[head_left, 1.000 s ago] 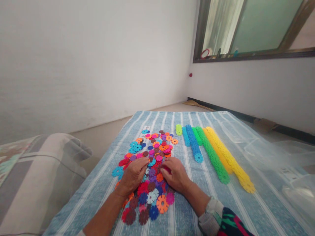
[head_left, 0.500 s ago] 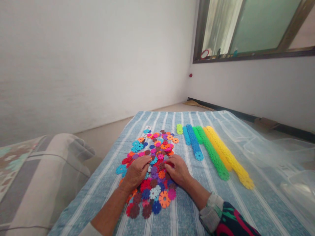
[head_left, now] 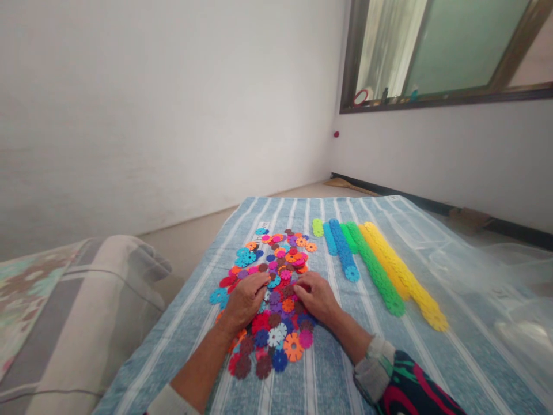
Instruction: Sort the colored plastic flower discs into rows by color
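Note:
A loose heap of flower-shaped plastic discs (head_left: 294, 346) in red, orange, purple, brown, pink and blue lies in front of me. My left hand (head_left: 247, 297) rests on the heap's left side, fingers curled together. Its fingertips point at a turquoise disc (head_left: 274, 281), and whatever they pinch is hidden. From the right, my right hand (head_left: 318, 297) reaches over the heap with thumb and fingers bent inward. A brown disc (head_left: 288, 290) lies by these fingertips; I cannot make out whether they grip it.
Right of the heap lie rows of overlapping discs: a short lime row (head_left: 317, 227), blue rows (head_left: 343, 248), green rows (head_left: 375, 271) and yellow rows (head_left: 406, 279). Clear plastic containers (head_left: 488, 259) stand at the right. A striped cloth (head_left: 168, 340) covers the table; fabric-covered furniture (head_left: 95, 311) is at left.
The whole view has shifted slightly, so everything sits a little further right. Both hands stay over the heap with their fingers curled, and the rows of discs look unchanged.

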### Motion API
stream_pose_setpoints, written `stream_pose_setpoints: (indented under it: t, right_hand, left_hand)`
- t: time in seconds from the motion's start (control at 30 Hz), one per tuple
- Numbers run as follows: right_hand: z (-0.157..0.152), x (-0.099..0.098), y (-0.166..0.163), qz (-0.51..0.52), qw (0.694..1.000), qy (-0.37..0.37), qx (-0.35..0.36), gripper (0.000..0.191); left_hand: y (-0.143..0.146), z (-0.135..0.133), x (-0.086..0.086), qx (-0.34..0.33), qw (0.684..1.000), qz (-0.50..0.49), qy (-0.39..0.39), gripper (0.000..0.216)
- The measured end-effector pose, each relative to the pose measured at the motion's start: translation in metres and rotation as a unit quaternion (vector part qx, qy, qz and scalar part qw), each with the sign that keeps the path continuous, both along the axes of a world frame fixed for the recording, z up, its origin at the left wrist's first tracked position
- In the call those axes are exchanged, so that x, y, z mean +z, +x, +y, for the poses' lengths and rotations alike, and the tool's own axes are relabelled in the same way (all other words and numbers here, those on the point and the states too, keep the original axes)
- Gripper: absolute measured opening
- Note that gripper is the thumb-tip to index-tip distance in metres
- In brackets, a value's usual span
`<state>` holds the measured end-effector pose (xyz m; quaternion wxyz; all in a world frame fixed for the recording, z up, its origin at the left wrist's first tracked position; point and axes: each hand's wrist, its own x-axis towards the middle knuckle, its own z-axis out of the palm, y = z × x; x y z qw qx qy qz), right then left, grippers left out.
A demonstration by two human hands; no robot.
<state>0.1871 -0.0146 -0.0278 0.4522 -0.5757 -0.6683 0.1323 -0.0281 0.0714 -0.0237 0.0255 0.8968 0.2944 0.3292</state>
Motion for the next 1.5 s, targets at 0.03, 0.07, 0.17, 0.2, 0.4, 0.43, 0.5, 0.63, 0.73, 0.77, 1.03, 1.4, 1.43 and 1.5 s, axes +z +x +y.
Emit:
stream_pose_setpoints:
  t: [0.03, 0.07, 0.17, 0.2, 0.4, 0.43, 0.5, 0.63, 0.73, 0.77, 1.03, 1.4, 1.43, 1.5]
  right_hand:
    - [0.0, -0.0001, 0.0, 0.005, 1.0, 0.0, 0.001, 0.018]
    - [0.0001, -0.0001, -0.0001, 0.009, 1.0, -0.001, 0.002, 0.017]
    - [0.0002, 0.0001, -0.0006, 0.013, 1.0, -0.003, 0.001, 0.018]
    - [0.0002, 0.0003, -0.0008, 0.012, 1.0, -0.004, 0.0, 0.018]
    - [0.0004, 0.0006, -0.0008, 0.009, 1.0, 0.003, -0.001, 0.02]
    - [0.0004, 0.0005, -0.0006, 0.009, 1.0, 0.004, -0.001, 0.02]
    - [0.0006, 0.0002, -0.0003, 0.007, 1.0, 0.003, -0.004, 0.02]
    - [0.0003, -0.0007, 0.0001, 0.002, 1.0, -0.002, -0.006, 0.018]
    - [-0.0002, -0.001, 0.0003, 0.004, 1.0, -0.002, -0.003, 0.018]
    - [-0.0004, -0.001, 0.0003, 0.005, 1.0, -0.002, -0.001, 0.018]
    - [-0.0001, -0.003, 0.0012, 0.007, 1.0, -0.002, 0.001, 0.017]
    - [-0.0008, -0.0047, 0.0005, 0.007, 1.0, -0.003, 0.005, 0.016]
    - [-0.0006, -0.0055, 0.0006, 0.007, 1.0, -0.002, 0.005, 0.016]
    - [-0.0001, -0.007, 0.0008, 0.006, 1.0, 0.001, 0.004, 0.016]
  left_hand:
    - [0.0002, -0.0005, 0.0006, -0.002, 1.0, 0.0, 0.002, 0.028]
    - [0.0003, -0.0009, 0.001, -0.004, 1.0, -0.001, 0.004, 0.028]
    - [0.001, -0.0011, 0.0009, -0.005, 1.0, -0.003, 0.006, 0.027]
    - [0.0012, -0.0009, 0.0005, -0.004, 1.0, -0.003, 0.005, 0.027]
    - [0.0015, -0.0001, -0.0002, -0.006, 1.0, -0.002, -0.004, 0.027]
    - [0.0015, -0.0002, 0.0001, -0.006, 1.0, -0.002, -0.006, 0.027]
    - [0.0014, -0.0001, 0.0002, -0.009, 1.0, -0.001, -0.007, 0.028]
    - [0.0014, 0.0004, -0.0014, -0.011, 1.0, -0.007, 0.0, 0.028]
    - [0.0016, 0.0008, -0.002, -0.01, 1.0, -0.007, 0.002, 0.028]
    - [0.0016, 0.0008, -0.0018, -0.009, 1.0, -0.006, 0.001, 0.028]
    - [0.0017, 0.0003, -0.0008, -0.007, 1.0, -0.008, -0.015, 0.029]
    - [0.0015, 0.0008, -0.0033, -0.005, 1.0, -0.009, -0.009, 0.028]
    - [0.0015, 0.001, -0.0039, -0.005, 1.0, -0.01, -0.009, 0.028]
    - [0.0015, 0.0014, -0.0047, -0.007, 1.0, -0.012, -0.007, 0.028]
